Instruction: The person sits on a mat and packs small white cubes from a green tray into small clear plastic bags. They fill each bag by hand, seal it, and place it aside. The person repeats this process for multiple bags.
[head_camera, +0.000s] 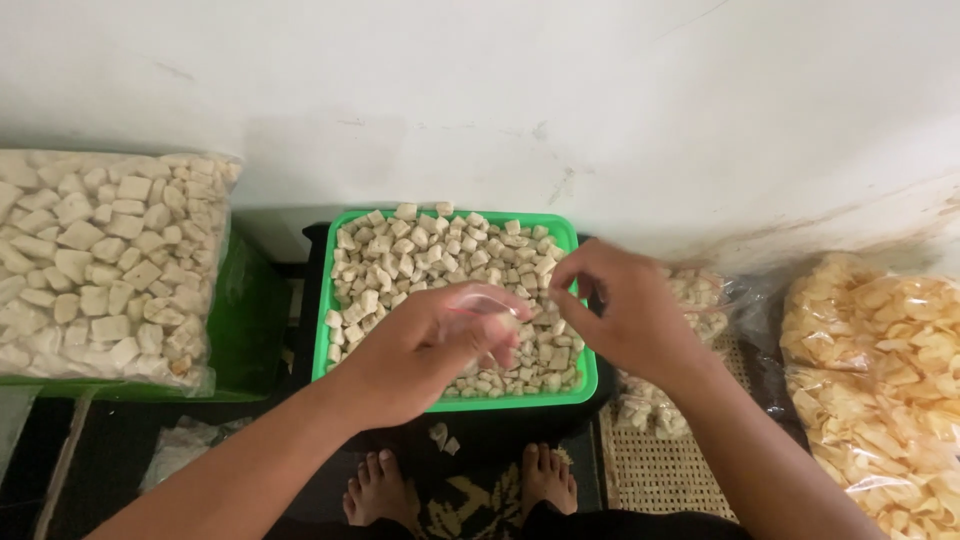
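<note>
Head view: left hand (430, 345) clamped on a small clear bag (490, 305), seemingly unfilled; right hand (615, 310) pinches its rim at 3 o'clock; green tray (590, 385) remains full of white cubes (420, 250).

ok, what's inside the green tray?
The green tray is filled with small pale cracker cubes. The left hand, gripping a small clear plastic bag, and the right hand cover the middle. The tray's bottom is hidden.

place: home snack-packing corner | cues: green tray (575, 385) of white cubes, bagged chips (880, 380), bare feet (380, 490)
</note>
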